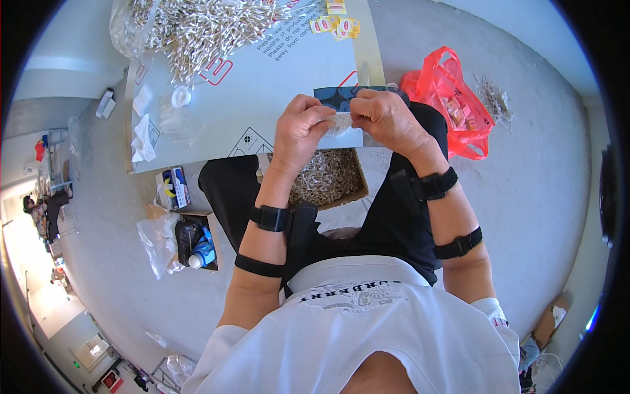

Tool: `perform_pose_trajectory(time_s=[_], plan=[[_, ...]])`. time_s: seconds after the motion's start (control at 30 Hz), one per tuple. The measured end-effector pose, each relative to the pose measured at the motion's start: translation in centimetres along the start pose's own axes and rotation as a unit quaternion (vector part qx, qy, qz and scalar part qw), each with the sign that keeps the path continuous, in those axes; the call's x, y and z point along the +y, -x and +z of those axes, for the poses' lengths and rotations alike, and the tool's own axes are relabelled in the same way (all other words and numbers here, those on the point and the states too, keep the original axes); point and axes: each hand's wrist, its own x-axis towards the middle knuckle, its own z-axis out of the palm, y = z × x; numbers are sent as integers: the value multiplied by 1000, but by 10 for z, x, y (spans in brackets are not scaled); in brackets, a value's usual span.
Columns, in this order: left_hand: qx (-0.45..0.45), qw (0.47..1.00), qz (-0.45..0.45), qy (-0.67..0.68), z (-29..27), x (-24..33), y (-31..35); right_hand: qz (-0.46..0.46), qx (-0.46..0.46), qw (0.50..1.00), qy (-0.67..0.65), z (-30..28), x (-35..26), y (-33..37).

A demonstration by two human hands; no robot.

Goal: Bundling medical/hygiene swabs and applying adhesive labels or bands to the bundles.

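Between my hands, at the near edge of the table, is a small clear plastic bag (339, 125) with something whitish in it; its contents are too small to make out for sure. The fingers of my left hand (300, 128) pinch its left end. My right hand (387, 118) is closed at the bag's upper right, thumb and fingers together. Just beyond the hands lies a dark blue, glossy flat sheet (331, 97). Below the bag, between my knees, stands a cardboard box (359, 194) filled with cotton swabs (325, 177).
A large heap of cotton swabs (210, 29) covers the table's far left. Small yellow-and-white cards (338, 26) lie at the far right of the table (262, 85). A red plastic bag (476, 134) with small packs stands at right. An open box (197, 243) sits on the floor at left.
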Motion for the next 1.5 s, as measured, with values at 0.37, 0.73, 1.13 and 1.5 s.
perform_pose_trajectory(time_s=[0.37,0.73,1.13,1.5], plan=[[24,997,52,-42,8,2,-5,-16,20,999,-23,9,3,2],[70,974,111,-185,-3,26,-1,-130,99,975,152,9,-23,-1],[13,988,73,-134,-34,38,8,14,-7,990,-139,7,-36,5],[-163,983,-59,57,-57,62,34,-33,11,999,-18,4,-79,31]])
